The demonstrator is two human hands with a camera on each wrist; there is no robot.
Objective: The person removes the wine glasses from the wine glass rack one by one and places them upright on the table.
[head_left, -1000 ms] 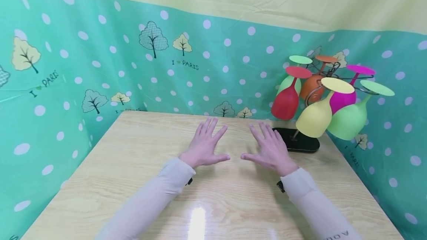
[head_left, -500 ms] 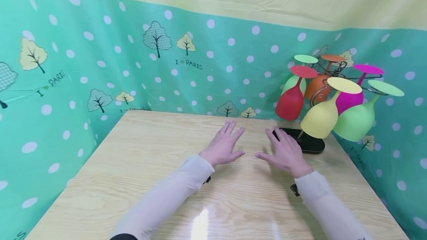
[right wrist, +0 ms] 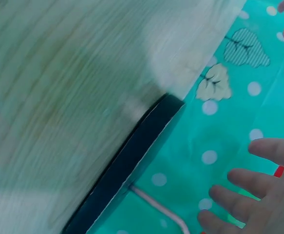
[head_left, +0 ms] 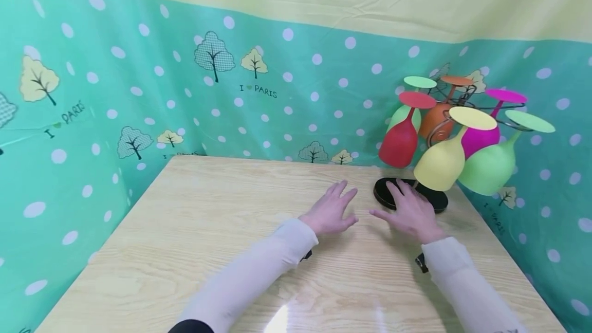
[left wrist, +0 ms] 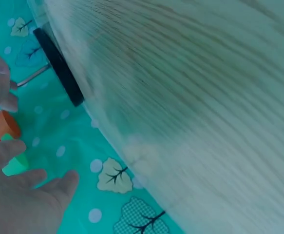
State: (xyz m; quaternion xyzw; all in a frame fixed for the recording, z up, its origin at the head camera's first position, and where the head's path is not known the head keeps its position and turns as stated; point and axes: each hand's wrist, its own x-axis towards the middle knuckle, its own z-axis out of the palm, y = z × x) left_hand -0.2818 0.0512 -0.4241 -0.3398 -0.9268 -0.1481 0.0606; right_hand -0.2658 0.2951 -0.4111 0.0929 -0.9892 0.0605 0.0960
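Both hands are empty. The left hand (head_left: 330, 212) hangs above the table with fingers fanned, and the right hand (head_left: 411, 212), spread the same way, covers part of the black base (head_left: 438, 199) in the head view; the right wrist view shows its fingers apart from that base. For hands this near the rack, loose fingers and a slow, level approach look wisest, since the load sits high and a brushed cup could swing. The base and thin post (right wrist: 161, 209) seem the safer parts to handle.

The base is a flat slab with rounded ends, at the far right of the table (head_left: 208, 209). From it a slim metal post leads up to curled dark wire, where six stemmed cups hang upside down: red (head_left: 399, 143), yellow (head_left: 441, 163), orange (head_left: 437, 122), magenta (head_left: 481, 137) and two green, one in front (head_left: 491, 168), one behind (head_left: 407, 117). Their bowls are smooth and matte, probably plastic, with flat round feet. The table has streaky, pale wood grain with a sheen; beyond it hangs soft, creased cloth (head_left: 152, 81), dotted and tree-printed.
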